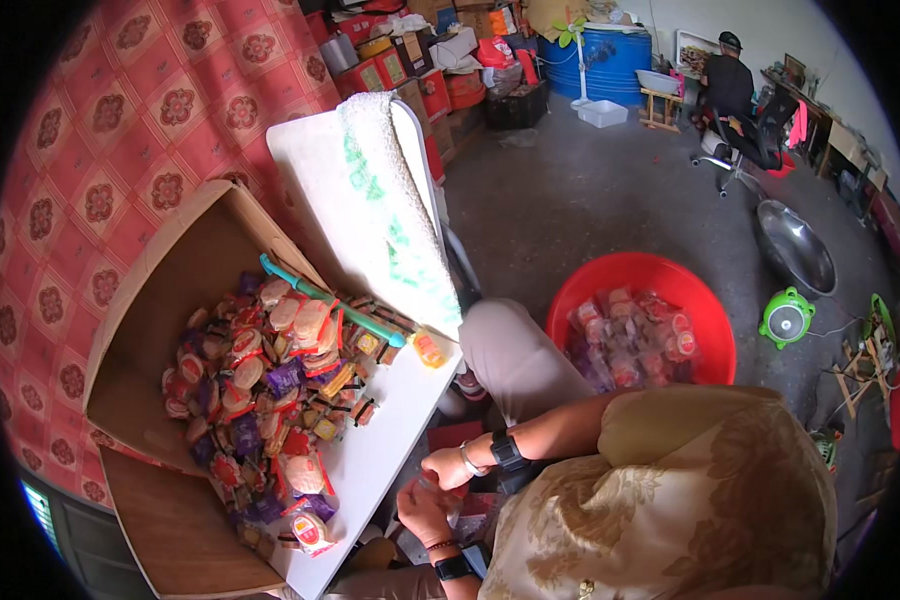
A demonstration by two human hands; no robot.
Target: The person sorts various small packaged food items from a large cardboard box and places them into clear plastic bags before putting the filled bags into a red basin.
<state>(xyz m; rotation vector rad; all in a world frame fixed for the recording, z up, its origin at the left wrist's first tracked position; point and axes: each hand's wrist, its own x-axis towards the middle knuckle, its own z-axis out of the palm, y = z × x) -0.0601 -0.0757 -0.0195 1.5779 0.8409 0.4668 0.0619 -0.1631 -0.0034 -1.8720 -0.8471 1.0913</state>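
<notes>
My right hand (448,469), with a silver bangle and a black wrist strap, and my left hand (422,511) meet over my lap. Between them, the fingers of both pinch a clear plastic packet (456,504) with some red on it; its contents are mostly hidden. Beyond my hands, a white tabletop (379,442) bears an opened cardboard box (172,300) lying on its side. Out of it spills a heap of individually wrapped snacks (270,375), including round wafers and purple packets. A teal plastic stick (330,300) rests along the heap, and a yellow-orange packet (428,349) lies near the table edge.
Beside my right knee stands a red tub (720,330) holding filled clear bags (630,337). A towel (390,202) drapes over a white board (307,165). Farther off are a green fan (787,318), a metal basin (795,247), stacked boxes (435,97) and a seated person (727,82).
</notes>
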